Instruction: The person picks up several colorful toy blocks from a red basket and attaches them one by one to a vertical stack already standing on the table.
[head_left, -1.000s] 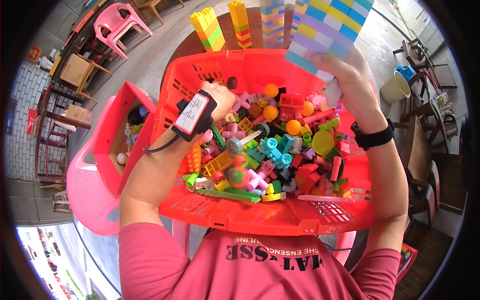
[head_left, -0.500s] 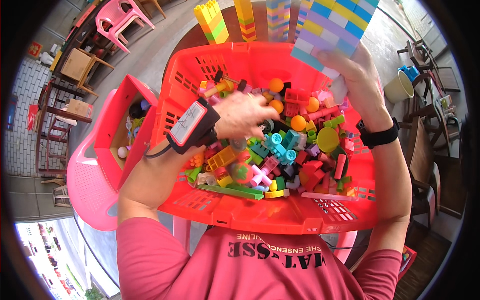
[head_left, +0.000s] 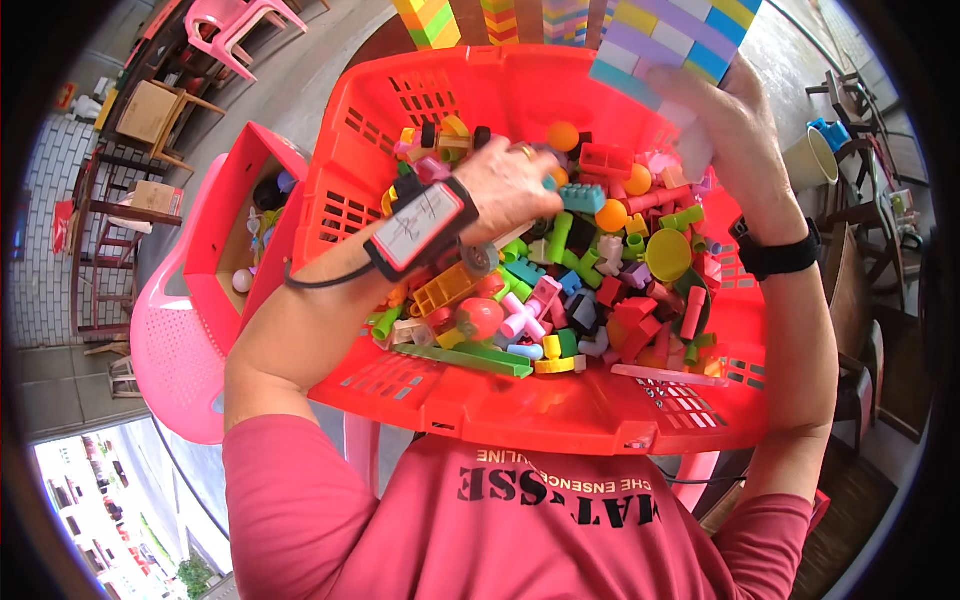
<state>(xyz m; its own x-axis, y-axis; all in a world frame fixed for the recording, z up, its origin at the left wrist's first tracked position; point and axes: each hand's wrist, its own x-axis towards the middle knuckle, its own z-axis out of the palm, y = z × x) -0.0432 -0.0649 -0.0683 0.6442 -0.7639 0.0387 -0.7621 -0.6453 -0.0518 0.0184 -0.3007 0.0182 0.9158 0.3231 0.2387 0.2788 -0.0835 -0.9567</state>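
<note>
In the head view my right hand (head_left: 735, 130) grips a tall stack of toy bricks (head_left: 668, 45) in blue, lilac, yellow and white, raised over the far right rim of a red plastic basket (head_left: 480, 425). A whitish piece (head_left: 694, 150) lies by its palm. My left hand (head_left: 508, 185) is over the jumbled toys inside the basket, its fingers blurred and bent at one end of a teal toy brick (head_left: 584, 198). Orange balls (head_left: 611, 215), a toy strawberry (head_left: 480, 318) and a pink connector piece (head_left: 524, 312) lie among the loose pieces.
Several brick towers, one yellow and green (head_left: 428, 25), stand behind the basket on a round brown table. To the left, a red box (head_left: 215, 240) of toys rests on a pink plastic chair (head_left: 165, 340). Wooden chairs and a pale bucket (head_left: 810, 162) are at right.
My left hand has moved farther over the pile, and the teal pieces beneath it have left their spot; a teal brick now shows at its fingertips. The right hand still holds the brick stack.
</note>
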